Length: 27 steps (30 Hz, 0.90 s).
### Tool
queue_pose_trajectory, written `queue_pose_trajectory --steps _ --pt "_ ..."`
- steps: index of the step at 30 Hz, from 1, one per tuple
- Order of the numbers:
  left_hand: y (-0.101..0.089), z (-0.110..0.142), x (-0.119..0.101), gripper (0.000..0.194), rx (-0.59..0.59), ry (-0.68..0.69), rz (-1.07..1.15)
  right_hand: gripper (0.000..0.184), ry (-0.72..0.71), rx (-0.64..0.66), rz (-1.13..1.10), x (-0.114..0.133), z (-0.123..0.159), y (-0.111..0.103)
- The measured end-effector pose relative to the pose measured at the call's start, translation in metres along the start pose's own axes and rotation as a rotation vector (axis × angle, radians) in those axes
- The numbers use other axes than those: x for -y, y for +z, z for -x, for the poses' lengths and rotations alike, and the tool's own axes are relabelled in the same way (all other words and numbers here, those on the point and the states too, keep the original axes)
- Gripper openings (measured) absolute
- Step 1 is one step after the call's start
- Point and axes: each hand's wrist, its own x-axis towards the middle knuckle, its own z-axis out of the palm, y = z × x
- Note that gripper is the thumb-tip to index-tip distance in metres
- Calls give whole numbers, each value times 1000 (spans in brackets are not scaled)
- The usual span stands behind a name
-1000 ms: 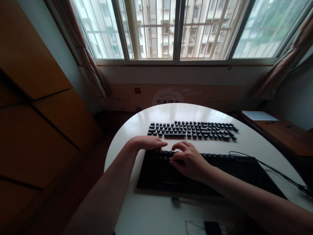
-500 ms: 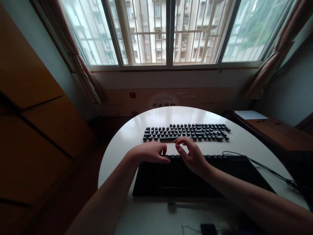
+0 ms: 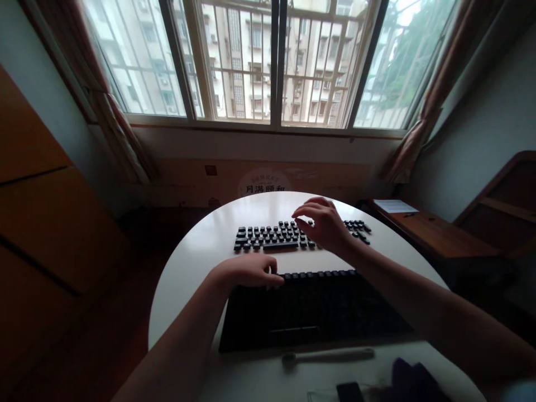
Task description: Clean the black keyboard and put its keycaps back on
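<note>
A black keyboard (image 3: 326, 312) lies on the white round table near me, with a row of keys along its far edge. My left hand (image 3: 247, 270) rests at its far left part, fingers curled down over the edge and thumb lying along it. Beyond it, many loose black keycaps (image 3: 280, 244) are laid out in rows like a keyboard. Over the middle-right of these rows hovers my right hand (image 3: 324, 223), its thumb and fingers curved with a gap between them. It hides some of the keycaps, and I see nothing held in it.
A toothbrush (image 3: 329, 355) lies along the near side of the keyboard. Closer still are a small black object (image 3: 349, 392) and a dark purple item (image 3: 414, 379). To the right stands a wooden desk (image 3: 444, 234) with a paper sheet (image 3: 393, 206). The window is behind.
My right hand has moved forward, from beside the keyboard's far edge to above the keycap rows. My left hand stays at the keyboard. The view has shifted, showing more of the toothbrush.
</note>
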Motion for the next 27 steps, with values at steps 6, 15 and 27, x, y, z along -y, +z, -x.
queue_pose_trajectory --steps 6,15,27 --pt "1 0 2 47 -9 -6 -6 15 210 484 159 -55 -60 63" --pt "2 1 5 46 -6 12 5 28 224 796 185 -79 -86 116" --pt "4 2 6 48 -16 17 -14 29 226 849 149 -82 -83 134"
